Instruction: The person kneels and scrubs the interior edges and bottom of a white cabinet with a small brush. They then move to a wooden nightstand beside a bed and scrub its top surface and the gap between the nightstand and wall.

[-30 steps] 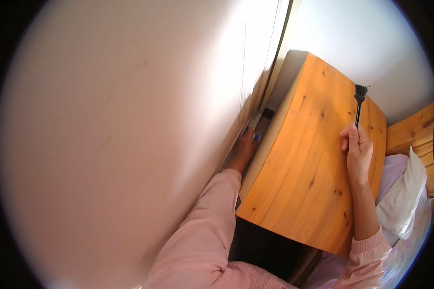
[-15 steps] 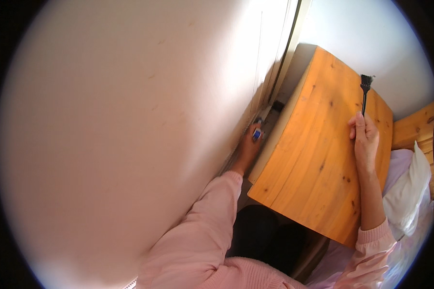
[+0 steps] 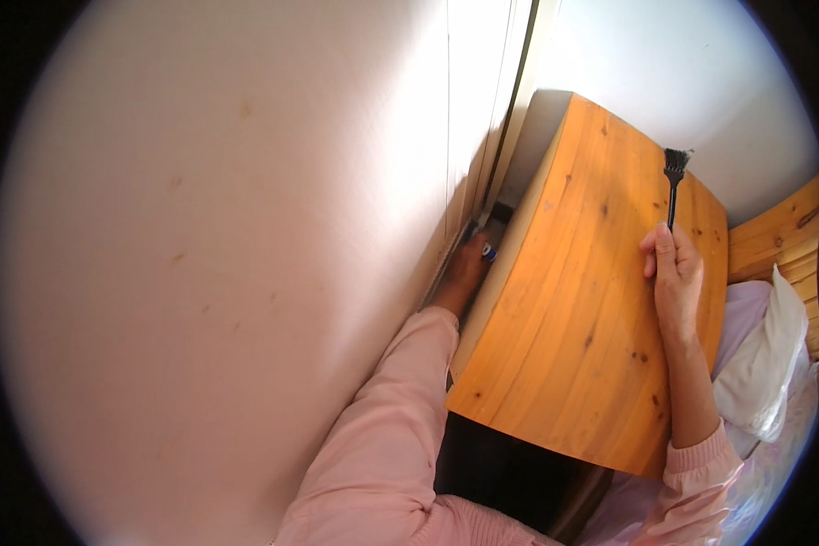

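Note:
In my right hand [image 3: 678,282] is a slim black brush [image 3: 672,187], its handle pinched between thumb and fingers. The bristles point up and away, over the far part of an orange-brown wooden top [image 3: 573,300], and some look splayed. My left hand [image 3: 467,266] reaches down into the narrow, shaded gap between the pale wall and the side of the wooden furniture. Its fingers close around a small blue and white thing [image 3: 490,252], mostly hidden by the hand, whose kind I cannot make out.
A pale wall [image 3: 200,227] with several brownish marks runs along the left, close to my left arm. At the right are a white pillow [image 3: 764,373], lilac bedding [image 3: 744,314] and a wooden headboard [image 3: 783,237]. Dark space shows below the furniture's near edge.
The view has shifted, so the furniture sits a little further left. My left hand has turned, and less of the blue thing shows. My right hand still holds the brush.

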`<control>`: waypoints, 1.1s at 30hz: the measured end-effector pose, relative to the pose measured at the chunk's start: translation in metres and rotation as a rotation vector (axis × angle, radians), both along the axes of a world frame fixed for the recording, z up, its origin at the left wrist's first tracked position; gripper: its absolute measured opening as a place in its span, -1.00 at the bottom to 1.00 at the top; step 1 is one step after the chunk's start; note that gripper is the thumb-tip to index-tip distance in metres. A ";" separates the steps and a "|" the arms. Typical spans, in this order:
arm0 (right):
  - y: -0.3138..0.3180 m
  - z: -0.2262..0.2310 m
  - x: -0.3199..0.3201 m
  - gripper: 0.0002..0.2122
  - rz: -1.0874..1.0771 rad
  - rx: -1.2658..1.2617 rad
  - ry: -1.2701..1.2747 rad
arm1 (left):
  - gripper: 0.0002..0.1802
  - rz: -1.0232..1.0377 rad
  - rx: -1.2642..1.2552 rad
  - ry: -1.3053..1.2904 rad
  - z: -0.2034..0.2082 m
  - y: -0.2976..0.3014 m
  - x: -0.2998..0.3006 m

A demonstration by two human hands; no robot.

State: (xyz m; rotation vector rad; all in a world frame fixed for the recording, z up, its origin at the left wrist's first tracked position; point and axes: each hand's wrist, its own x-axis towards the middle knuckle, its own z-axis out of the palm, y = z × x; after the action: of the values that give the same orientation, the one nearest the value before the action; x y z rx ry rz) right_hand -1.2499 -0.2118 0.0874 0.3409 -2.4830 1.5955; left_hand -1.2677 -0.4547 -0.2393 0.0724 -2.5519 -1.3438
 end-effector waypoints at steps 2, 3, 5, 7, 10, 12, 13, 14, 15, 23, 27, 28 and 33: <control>0.000 0.001 0.000 -0.67 -0.033 0.045 0.002 | -0.56 0.003 -0.019 0.048 0.002 -0.003 0.023; 0.000 0.001 0.001 -0.67 -0.041 0.058 -0.002 | -0.56 0.027 -0.018 0.039 0.004 -0.004 0.038; 0.000 0.002 0.000 -0.67 -0.044 0.061 -0.024 | -0.55 0.091 -0.007 -0.028 0.008 -0.005 0.074; 0.001 0.002 -0.001 -0.67 -0.028 0.048 -0.009 | -0.54 0.135 -0.008 -0.071 0.012 -0.004 0.111; 0.003 0.000 -0.003 -0.67 -0.022 0.091 0.015 | -0.53 0.174 -0.031 -0.074 0.022 -0.003 0.167; 0.004 -0.001 -0.005 -0.67 -0.005 0.119 0.040 | -0.53 0.236 -0.026 -0.149 0.033 0.001 0.208; 0.004 -0.002 -0.006 -0.67 0.003 0.127 0.053 | -0.51 0.190 -0.121 -0.049 0.039 -0.003 0.224; 0.005 -0.002 -0.006 -0.67 -0.001 0.137 0.051 | -0.51 0.198 -0.127 -0.130 0.044 -0.001 0.242; 0.005 -0.003 -0.007 -0.67 -0.004 0.143 0.057 | -0.50 0.207 -0.135 -0.205 0.049 0.000 0.259; 0.007 -0.006 -0.012 -0.65 -0.038 0.171 0.031 | -0.45 0.194 -0.153 -0.323 0.085 0.005 0.322; 0.008 -0.008 -0.015 -0.65 -0.030 0.171 0.038 | -0.50 0.229 -0.044 -0.042 0.082 0.011 0.279; 0.009 -0.008 -0.016 -0.65 -0.029 0.162 0.036 | -0.45 0.221 -0.049 -0.014 0.075 0.011 0.260; 0.010 -0.010 -0.018 -0.65 -0.052 0.174 0.020 | -0.57 0.239 0.017 -0.066 0.028 0.001 0.193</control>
State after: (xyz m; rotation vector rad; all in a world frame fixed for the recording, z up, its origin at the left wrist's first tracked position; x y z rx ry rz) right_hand -1.2683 -0.2021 0.0770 0.3112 -2.5995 1.3538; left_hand -1.0747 -0.4534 -0.2114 0.4171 -2.4891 -1.2908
